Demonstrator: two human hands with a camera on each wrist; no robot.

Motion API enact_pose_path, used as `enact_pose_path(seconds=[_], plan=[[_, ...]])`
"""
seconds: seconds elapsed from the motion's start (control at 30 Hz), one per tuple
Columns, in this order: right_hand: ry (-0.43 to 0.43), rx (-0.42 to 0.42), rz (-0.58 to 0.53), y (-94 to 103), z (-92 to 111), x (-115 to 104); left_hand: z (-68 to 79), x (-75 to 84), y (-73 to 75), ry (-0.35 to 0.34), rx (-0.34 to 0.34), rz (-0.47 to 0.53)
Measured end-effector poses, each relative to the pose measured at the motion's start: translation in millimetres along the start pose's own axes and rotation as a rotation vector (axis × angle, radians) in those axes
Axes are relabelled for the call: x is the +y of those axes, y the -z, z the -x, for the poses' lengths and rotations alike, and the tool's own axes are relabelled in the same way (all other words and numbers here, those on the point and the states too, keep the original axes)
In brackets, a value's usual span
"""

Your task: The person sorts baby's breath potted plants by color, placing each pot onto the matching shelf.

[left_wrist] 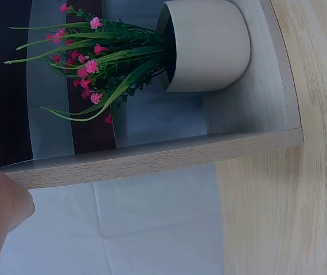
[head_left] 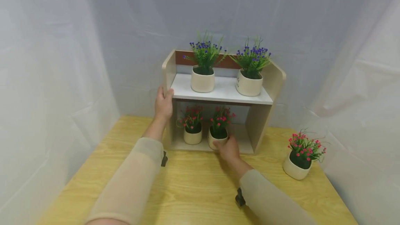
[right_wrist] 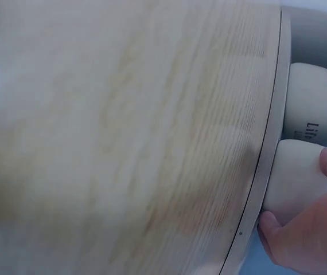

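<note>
A two-tier wooden shelf [head_left: 222,99] stands on the table, with potted artificial flowers on both levels. My left hand [head_left: 164,105] grips the shelf's left side panel [left_wrist: 152,166] near the upper board. On the lower level, my right hand [head_left: 229,149] holds a cream flower pot [head_left: 215,142] with pink flowers, thumb and fingers on either side of it. The right wrist view shows this held pot [right_wrist: 295,180] near the shelf's front edge, close to a second cream pot [right_wrist: 312,97] with lettering. That second pink-flowered pot [head_left: 192,138] sits to the left in the head view.
Two cream pots with purple flowers, one left [head_left: 202,82] and one right [head_left: 249,86], stand on the upper board. Another pink-flowered pot [head_left: 296,170] is on the wooden table [head_left: 187,190], right of the shelf. White sheeting [head_left: 131,27] hangs behind and at both sides.
</note>
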State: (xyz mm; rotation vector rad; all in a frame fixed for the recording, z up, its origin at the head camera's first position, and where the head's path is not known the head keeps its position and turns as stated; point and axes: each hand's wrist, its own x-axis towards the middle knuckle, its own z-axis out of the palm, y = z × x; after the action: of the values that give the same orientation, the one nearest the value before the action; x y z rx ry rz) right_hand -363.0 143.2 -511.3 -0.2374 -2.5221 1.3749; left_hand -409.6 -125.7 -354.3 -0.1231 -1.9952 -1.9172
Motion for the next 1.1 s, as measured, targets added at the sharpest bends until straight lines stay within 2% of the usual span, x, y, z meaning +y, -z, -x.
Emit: enact_pose_path(seconds=[0.5,0.77,0.93,1.1], plan=[[-0.004,0.054,0.004,-11.3,-12.5,-9.6,1.3,3.2,-0.2,-0.011,0.001,-0.011],[-0.004,0.089,0.017,-14.9,-10.9,-12.5,0.8,0.8,0.3,-0.041,-0.021,0.025],[-0.022,0.094,-0.017,-16.4,-7.0,-14.8,0.2,0.2,0.5,-0.041,-0.010,0.019],[-0.016,0.134,-0.040,-12.6,-5.4,-16.9,0.7,0.3,0.9,-0.043,-0.001,0.024]])
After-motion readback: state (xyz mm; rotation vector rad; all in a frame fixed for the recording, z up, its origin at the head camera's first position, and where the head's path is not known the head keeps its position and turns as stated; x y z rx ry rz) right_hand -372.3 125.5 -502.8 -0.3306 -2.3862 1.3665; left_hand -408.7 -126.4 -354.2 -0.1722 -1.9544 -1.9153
